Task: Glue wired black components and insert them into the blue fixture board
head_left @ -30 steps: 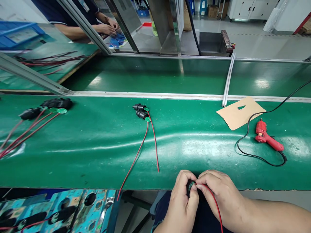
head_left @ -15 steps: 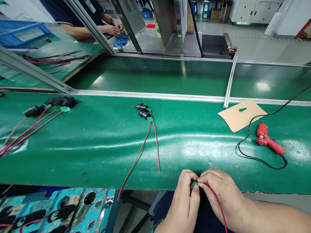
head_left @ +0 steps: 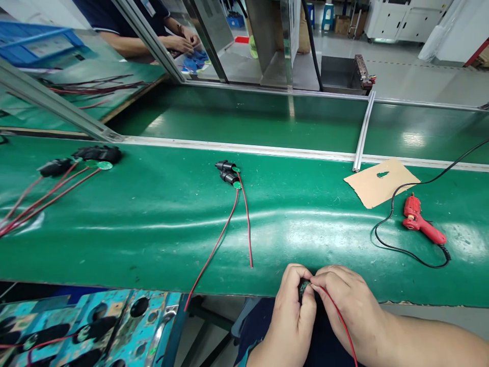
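At the table's front edge, my left hand [head_left: 291, 318] is closed around a small dark part with a green round end [head_left: 304, 288], mostly hidden by the fingers. Thumb and forefinger of my right hand [head_left: 351, 303] pinch a red wire [head_left: 346, 326] right at that green end; the wire trails down past the palm. Whether the wire is fixed to the part I cannot tell. Two black plug-like parts [head_left: 229, 177] with green round ends and red wires lie to the left of my hands. Several more like them [head_left: 97, 154] form a group at the far left.
A red glue gun [head_left: 423, 220] with a black cord lies on the green tabletop [head_left: 305, 234] at right, near a torn cardboard piece [head_left: 380, 183]. A blue fixture [head_left: 130, 331] holding black parts stands lower left. Behind the metal frame [head_left: 229, 146], another person's hands [head_left: 185, 42] work.
The view has shifted slightly, so the scene's left side sits a little higher. Both my hands keep their grip at nearly the same spot.
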`<state>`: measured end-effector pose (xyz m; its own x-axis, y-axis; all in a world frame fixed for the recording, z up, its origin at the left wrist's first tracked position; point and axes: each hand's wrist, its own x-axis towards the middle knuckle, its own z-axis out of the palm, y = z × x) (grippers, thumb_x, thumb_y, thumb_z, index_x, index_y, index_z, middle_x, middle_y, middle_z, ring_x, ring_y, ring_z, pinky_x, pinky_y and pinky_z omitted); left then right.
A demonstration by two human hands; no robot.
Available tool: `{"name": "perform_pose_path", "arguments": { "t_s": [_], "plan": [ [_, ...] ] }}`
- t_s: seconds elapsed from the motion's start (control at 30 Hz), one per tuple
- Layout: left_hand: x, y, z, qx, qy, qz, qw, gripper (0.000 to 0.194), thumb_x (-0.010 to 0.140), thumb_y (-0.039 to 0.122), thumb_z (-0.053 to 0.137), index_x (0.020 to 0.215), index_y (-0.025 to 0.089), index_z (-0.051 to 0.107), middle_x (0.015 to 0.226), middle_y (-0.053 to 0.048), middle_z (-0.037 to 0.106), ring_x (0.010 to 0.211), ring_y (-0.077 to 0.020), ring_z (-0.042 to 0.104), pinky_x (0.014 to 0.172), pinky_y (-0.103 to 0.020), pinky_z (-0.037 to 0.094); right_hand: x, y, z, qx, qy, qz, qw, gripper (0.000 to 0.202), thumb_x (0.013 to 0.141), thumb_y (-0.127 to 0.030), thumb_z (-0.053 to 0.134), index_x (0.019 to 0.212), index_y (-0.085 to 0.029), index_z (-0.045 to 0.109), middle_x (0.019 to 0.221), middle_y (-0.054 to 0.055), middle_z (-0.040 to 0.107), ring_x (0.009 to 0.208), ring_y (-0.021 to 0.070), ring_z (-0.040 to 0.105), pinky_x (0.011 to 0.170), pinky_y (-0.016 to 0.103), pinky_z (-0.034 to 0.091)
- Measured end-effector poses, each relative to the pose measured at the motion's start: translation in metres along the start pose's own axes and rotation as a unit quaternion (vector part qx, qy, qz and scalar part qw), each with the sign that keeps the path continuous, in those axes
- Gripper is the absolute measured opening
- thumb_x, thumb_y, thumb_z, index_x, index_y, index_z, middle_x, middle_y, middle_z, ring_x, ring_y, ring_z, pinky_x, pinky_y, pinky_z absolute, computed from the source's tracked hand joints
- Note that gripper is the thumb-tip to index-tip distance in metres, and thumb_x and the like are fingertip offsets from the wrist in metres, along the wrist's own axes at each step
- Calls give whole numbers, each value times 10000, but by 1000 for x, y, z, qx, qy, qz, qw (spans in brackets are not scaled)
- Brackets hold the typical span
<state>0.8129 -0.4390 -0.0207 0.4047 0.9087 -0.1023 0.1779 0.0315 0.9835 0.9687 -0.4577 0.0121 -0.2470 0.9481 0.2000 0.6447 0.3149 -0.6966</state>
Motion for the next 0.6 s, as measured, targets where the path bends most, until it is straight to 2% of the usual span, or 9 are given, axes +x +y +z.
{"name": "perform_pose_path", "arguments": {
  "t_s": [0.13, 0.23, 0.43, 0.6],
  "plan": [
    [-1, -5, -4, -63, -18, -48, 997, 139, 1048, 285, 350, 1042, 253, 485, 941, -6, 534, 895, -187, 532, 825, -322, 460, 12, -5, -9, 31, -39, 45, 998, 173, 965, -89, 453, 968, -180, 600, 832, 51, 652, 706, 180, 609, 649, 314, 502],
    [-1, -4, -10, -114, -49, -77, 989, 124, 1052, 308, 374, 1069, 261, 488, 996, -9, 550, 962, -191, 529, 890, -328, 441, 21, -7, -17, 68, -60, 76, 993, 164, 947, -87, 477, 928, -173, 616, 826, 43, 636, 698, 158, 588, 642, 286, 466],
    [-1, 5, -19, -154, -94, -94, 979, 130, 1047, 311, 391, 1074, 257, 506, 1060, -29, 547, 1069, -223, 510, 969, -360, 410, 24, -6, -26, 125, -85, 69, 986, 135, 894, -84, 540, 951, -171, 625, 781, -4, 570, 664, 119, 517, 616, 241, 399],
    [-1, 8, -20, -168, -104, -96, 976, 172, 1052, 354, 376, 1078, 246, 507, 1058, -40, 532, 1044, -229, 499, 962, -373, 410, 29, -5, -31, 130, -95, 49, 986, 126, 890, -84, 528, 913, -166, 621, 737, -18, 539, 630, 110, 484, 594, 231, 376]
  ]
}}
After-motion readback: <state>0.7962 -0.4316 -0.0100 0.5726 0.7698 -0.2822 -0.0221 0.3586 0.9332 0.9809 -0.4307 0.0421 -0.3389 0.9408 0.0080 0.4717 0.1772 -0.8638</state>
